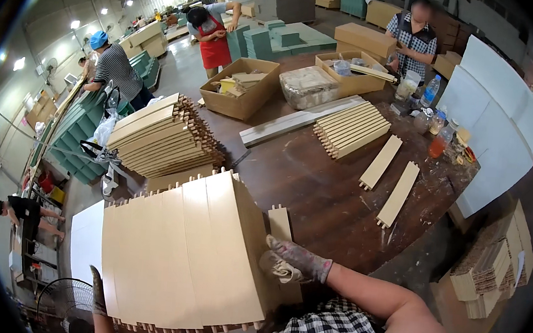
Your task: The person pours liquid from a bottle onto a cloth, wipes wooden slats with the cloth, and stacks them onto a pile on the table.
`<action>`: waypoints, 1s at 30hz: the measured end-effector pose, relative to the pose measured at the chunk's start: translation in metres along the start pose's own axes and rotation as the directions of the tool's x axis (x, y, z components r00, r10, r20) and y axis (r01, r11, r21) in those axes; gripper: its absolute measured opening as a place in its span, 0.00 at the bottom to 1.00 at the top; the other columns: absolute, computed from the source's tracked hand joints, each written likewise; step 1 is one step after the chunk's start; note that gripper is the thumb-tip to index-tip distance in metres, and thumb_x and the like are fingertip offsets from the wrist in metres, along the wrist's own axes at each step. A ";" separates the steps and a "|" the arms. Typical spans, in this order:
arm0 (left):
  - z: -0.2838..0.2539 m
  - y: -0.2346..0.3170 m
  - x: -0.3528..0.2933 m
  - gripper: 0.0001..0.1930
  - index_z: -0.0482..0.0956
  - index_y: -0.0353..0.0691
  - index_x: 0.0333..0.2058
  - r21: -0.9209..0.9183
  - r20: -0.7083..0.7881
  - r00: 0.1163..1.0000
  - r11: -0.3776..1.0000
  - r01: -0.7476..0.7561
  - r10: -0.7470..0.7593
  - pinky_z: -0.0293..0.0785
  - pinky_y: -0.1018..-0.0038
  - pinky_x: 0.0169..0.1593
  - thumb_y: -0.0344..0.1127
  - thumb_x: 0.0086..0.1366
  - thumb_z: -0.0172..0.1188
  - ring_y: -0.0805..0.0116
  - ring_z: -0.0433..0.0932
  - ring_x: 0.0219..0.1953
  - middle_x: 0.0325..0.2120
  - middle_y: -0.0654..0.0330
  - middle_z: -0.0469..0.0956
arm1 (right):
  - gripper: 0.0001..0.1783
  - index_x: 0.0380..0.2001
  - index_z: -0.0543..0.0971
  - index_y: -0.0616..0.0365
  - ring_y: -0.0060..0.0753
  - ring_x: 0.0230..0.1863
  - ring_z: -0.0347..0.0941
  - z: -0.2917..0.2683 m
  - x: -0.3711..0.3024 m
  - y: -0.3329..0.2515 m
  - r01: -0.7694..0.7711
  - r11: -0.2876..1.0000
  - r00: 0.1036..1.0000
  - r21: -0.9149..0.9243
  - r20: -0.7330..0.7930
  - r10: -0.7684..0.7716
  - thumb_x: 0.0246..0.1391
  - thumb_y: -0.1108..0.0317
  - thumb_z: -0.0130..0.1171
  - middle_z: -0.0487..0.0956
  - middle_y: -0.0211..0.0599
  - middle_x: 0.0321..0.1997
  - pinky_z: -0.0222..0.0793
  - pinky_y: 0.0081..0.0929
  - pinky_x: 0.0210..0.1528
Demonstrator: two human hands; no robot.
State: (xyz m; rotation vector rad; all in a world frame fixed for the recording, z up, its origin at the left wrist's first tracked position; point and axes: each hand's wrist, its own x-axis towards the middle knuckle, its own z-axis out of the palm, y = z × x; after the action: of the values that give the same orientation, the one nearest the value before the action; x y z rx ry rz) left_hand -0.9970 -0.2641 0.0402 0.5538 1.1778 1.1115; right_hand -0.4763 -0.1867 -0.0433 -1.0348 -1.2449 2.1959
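- Block of pale tan wooden boards with round dowel pegs along its ends [175, 250] sits right in front of the wearer, at the near side of the dark brown tabletop [321, 193].
- Left hand, in a dark glove [99, 291], is at the block's near left corner, fingers straight and pointing up, pretty much flat along the edge. Spread wide, not curled around anything I can see.
- Right hand, in a grey patterned glove [300, 260], is over by the block's right side. Forearm comes in from lower right with the elbow bent, fingers pointing left.
- Can't tell how tight that right grip is. There's something whitish and crumpled-looking [280, 269] just under the fingers, maybe part of the glove.
- Just beyond those fingers: one short pale wooden board with peg ends [279, 222] on the tabletop.
- Two more loose pale boards [381, 163] lie farther off to the right.
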 end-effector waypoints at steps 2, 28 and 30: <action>0.008 -0.016 -0.008 0.28 0.70 0.37 0.56 -0.008 -0.047 0.998 0.999 -0.042 0.041 0.75 0.66 0.50 0.55 0.68 0.50 0.61 0.74 0.50 0.51 0.53 0.73 | 0.14 0.45 0.67 0.63 0.25 0.32 0.71 -0.008 0.001 0.011 0.172 0.847 0.982 -0.502 0.018 -0.189 0.62 0.64 0.46 0.71 0.29 0.32 0.70 0.23 0.45; 0.037 -0.099 -0.025 0.23 0.70 0.36 0.53 0.572 -0.467 0.773 0.814 -0.105 0.428 0.74 0.66 0.48 0.48 0.68 0.51 0.61 0.75 0.46 0.46 0.53 0.75 | 0.53 0.68 0.44 0.67 0.58 0.73 0.40 -0.028 0.022 0.073 0.514 0.396 0.838 -0.761 0.347 -0.420 0.46 0.63 0.64 0.52 0.66 0.69 0.51 0.41 0.70; 0.036 -0.101 -0.026 0.23 0.71 0.36 0.53 0.584 -0.468 0.765 0.804 -0.107 0.442 0.74 0.66 0.48 0.48 0.67 0.52 0.61 0.75 0.45 0.46 0.53 0.75 | 0.49 0.67 0.48 0.67 0.58 0.73 0.40 -0.029 0.023 0.078 0.499 0.339 0.840 -0.798 0.350 -0.414 0.48 0.63 0.62 0.53 0.66 0.68 0.49 0.41 0.70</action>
State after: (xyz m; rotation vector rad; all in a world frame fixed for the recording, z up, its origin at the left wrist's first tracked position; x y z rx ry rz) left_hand -0.9237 -0.3208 -0.0201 0.8745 2.0413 1.2656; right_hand -0.4683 -0.1964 -0.1284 -0.7008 -2.4650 1.0658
